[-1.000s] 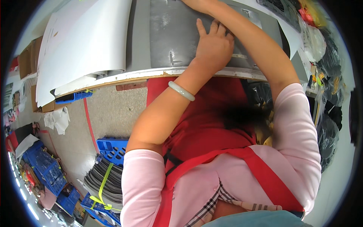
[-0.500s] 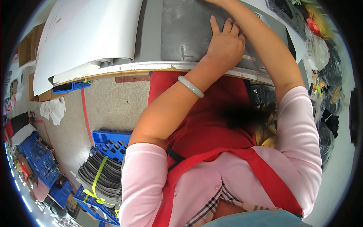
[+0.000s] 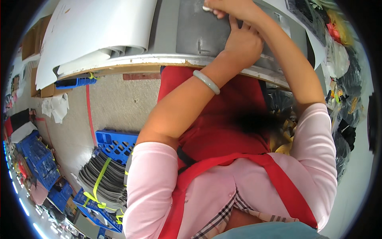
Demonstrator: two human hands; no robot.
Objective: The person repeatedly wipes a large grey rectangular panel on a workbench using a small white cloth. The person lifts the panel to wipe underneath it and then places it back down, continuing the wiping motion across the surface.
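While the grey panel (image 3: 199,32) lies flat on the bench (image 3: 131,63), it is pinned from above by the left hand (image 3: 242,44), which is spread palm-down on it, fingers extended toward twelve o'clock and not curled around anything. That flat press is judged to be there to stop the panel sliding while the other hand works on it. The left forearm runs up from seven o'clock, bare below a pushed-up pink sleeve, with a pale bangle (image 3: 206,81) around the wrist; the wrist is bent back slightly so that weight is carried through the palm.

At twelve o'clock of the left hand, touching or nearly touching it, the right hand (image 3: 227,8) is closed down onto the panel at the top edge of the view. A small white object (image 3: 207,8) is pinched at its fingertips and held against the grey surface; what it is cannot be told. The right arm comes in from four o'clock, elbow raised and bent, crossing above the left hand.

At nine o'clock of the panel, white sheets (image 3: 95,28) are curled and stacked on the bench, apparently pushed aside from the panel. Below the bench edge, at seven o'clock, blue crates (image 3: 115,143) and a strapped bundle of grey parts (image 3: 101,179) rest on the floor.
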